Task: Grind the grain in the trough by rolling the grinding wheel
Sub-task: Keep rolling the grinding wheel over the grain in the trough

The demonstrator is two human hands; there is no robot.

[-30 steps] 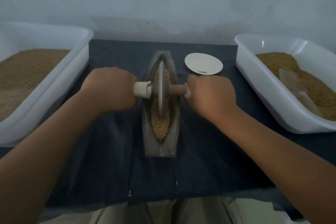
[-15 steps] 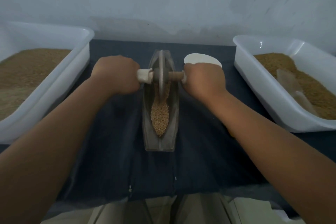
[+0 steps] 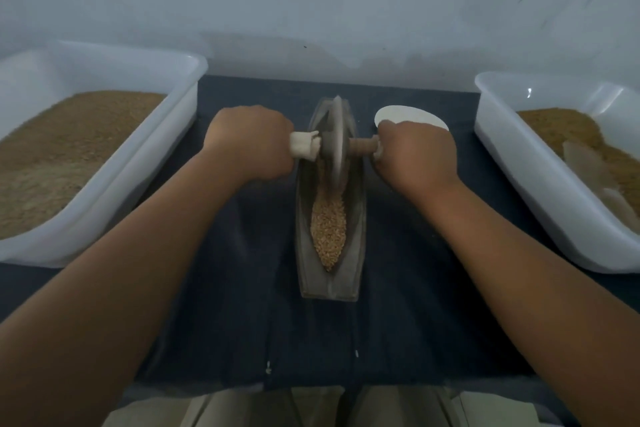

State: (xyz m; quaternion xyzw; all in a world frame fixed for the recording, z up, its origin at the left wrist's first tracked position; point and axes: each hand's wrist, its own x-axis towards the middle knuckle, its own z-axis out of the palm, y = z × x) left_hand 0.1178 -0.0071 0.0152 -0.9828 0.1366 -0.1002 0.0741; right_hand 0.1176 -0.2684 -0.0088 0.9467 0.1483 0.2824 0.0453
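Gripping the wheel by its axle from both sides here: curling the left hand tight round the end with the white wrap, curling the right hand round the bare wooden end, knuckles up, so fingers closed on the axle both ways. Standing the wheel upright on its edge in the far half of the trough, lined up with the long slot and looking a bit blurred. Seeing the grain lying in the near half of the slot, piled golden and tapering to a point at the near end, running right up to the wheel's lower edge as far as can be told. Resting the trough lengthwise, pointing away from the body, on a dark cloth mid-table. Flanking it with the left tub, white and holding a wide bed of brown grainy stuff, and the right tub, holding more of the same plus a pale see-through scoop lying on top. Also spotting a white disc just behind the right hand, partly hidden by the knuckles. Reaching in with both bare forearms from the bottom corners, and catching a bit of light trousers along the bottom edge.
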